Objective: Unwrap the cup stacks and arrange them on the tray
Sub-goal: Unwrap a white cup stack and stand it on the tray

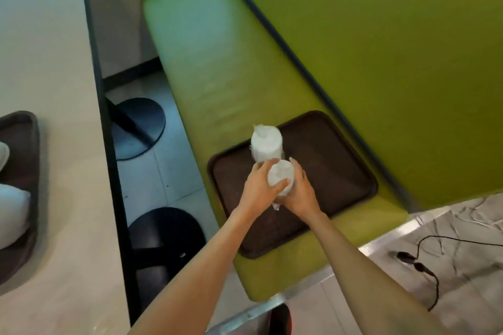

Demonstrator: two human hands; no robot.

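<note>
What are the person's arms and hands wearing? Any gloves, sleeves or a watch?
Nothing shows on them. The left hand and right hand have no gloves and no rings that I can see, though the picture is a bit blurry. The left forearm and right forearm are bare right to the picture's edge: no sleeve, watch or bracelet.

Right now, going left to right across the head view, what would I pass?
Table tray → table feet → held stack, both hands gripping it → cable.
</note>
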